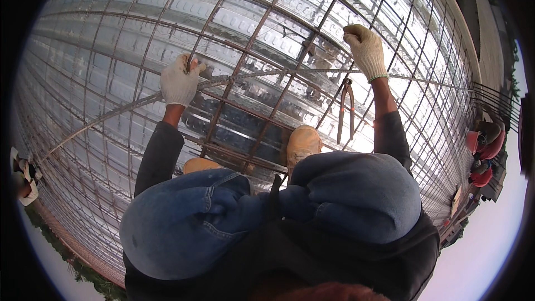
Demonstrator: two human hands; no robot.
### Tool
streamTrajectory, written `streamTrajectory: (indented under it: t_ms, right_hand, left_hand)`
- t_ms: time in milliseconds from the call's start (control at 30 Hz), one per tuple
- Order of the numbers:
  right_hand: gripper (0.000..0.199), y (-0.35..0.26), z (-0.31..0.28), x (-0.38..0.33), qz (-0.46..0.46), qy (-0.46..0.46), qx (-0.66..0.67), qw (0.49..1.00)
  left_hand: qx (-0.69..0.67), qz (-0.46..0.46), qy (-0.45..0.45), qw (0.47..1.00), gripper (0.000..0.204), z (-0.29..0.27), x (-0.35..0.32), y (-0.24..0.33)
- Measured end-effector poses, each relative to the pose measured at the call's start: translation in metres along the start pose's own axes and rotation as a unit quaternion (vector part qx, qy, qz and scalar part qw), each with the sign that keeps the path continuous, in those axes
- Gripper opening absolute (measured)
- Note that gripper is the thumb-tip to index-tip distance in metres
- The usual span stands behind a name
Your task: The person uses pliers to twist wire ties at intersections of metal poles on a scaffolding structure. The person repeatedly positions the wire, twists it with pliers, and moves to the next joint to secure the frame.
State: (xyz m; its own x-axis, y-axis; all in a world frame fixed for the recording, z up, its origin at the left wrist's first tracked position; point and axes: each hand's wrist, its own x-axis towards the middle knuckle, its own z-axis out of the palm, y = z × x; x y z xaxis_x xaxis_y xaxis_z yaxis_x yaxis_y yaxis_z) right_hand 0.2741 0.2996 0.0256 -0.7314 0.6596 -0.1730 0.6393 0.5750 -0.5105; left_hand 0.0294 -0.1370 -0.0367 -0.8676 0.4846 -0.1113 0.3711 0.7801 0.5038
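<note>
My left hand (179, 81), in a white knitted glove, is over a long ribbed steel bar (245, 76) lying slantwise across the rebar mesh (271, 6). Its fingers are pinched beside a mesh bar; what they hold, if anything, is too small to make out. Higher up on the right, my right hand (366, 50) wears a similar glove, its fingers curled in with their tips hidden. Below that hand, a pair of pincers (346, 110) with reddish-brown handles rests on the mesh, apart from both hands.
Shiny ribbed metal decking (192, 3) lies beneath the mesh. My tan boots (304, 146) are between the hands and my bent knees. People in red (484, 145) are at the far right; another person (25, 178) is at the left edge. Bar ends (493, 99) jut out at right.
</note>
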Motion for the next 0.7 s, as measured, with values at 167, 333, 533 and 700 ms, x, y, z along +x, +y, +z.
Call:
streamTrajectory:
  t_ms: [167,333,533,700]
  right_hand:
    - [0.03,-0.004,0.009,-0.024,-0.019,-0.125,-0.073,0.989]
    - [0.027,-0.007,0.027,-0.027,-0.115,-0.148,-0.24,0.952]
    - [0.025,-0.013,0.027,-0.016,-0.292,-0.181,-0.284,0.895]
    - [0.021,-0.023,0.037,-0.001,-0.329,-0.23,-0.411,0.818]
  left_hand:
    - [0.013,-0.003,-0.017,1.0,0.047,0.0,0.002,0.0]
    - [0.029,0.036,0.012,0.999,0.045,0.001,0.001,0.0]
    - [0.037,0.047,0.039,0.997,0.045,0.0,-0.003,-0.001]
    - [0.026,0.019,0.006,0.999,0.044,0.0,-0.002,-0.001]
